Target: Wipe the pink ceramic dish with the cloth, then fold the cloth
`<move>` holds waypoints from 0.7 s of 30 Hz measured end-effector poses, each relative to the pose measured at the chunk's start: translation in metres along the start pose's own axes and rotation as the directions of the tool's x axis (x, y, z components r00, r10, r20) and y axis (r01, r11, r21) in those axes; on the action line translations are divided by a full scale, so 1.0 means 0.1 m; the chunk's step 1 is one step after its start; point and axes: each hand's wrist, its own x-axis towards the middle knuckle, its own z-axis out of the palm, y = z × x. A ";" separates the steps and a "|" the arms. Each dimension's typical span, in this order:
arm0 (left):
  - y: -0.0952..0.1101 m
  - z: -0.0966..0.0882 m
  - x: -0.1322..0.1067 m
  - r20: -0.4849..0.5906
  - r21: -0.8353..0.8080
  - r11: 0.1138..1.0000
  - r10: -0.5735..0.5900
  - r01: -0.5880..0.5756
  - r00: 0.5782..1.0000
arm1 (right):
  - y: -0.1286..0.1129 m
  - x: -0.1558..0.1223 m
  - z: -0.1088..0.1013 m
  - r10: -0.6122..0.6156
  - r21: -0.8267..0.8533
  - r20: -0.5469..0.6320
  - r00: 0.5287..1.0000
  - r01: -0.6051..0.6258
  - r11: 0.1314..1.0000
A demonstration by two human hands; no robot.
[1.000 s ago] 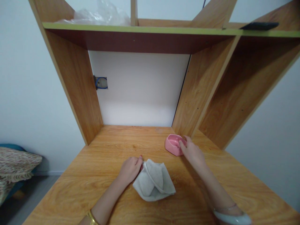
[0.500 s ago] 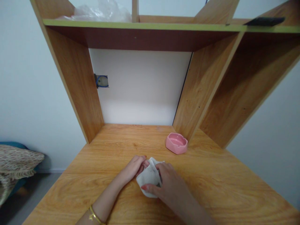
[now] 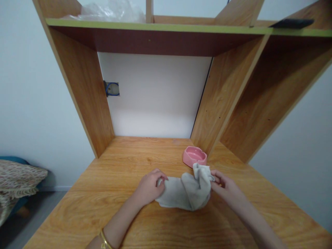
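Note:
A pale grey cloth (image 3: 185, 192) lies stretched across the middle of the wooden desk (image 3: 124, 162). My left hand (image 3: 149, 186) pinches its left edge, fingers closed, resting on the desk. Closed fingers of my right hand (image 3: 224, 187) grip the cloth's right end and lift it a little, so that end stands up in a bunch. A pink ashtray (image 3: 194, 156) sits on the desk just behind the raised end of the cloth, apart from both hands.
Wooden side panels rise at the left (image 3: 85, 93) and right (image 3: 220, 100) of the desk's alcove. A shelf (image 3: 155, 29) overhead carries crumpled clear plastic (image 3: 114, 10) and a dark flat object (image 3: 290, 23). A patterned fabric (image 3: 18, 180) lies low at the far left.
My right hand left the pink ashtray, came to the cloth, took hold of it and pulled its end out to the right. The cloth went from a folded bundle to spread wide.

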 end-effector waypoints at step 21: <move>-0.10 0.05 0.02 -0.039 0.275 0.942 -0.187 0.191 0.982 | 0.79 -0.09 -0.80 0.298 -0.058 -0.192 0.935 -0.314 0.948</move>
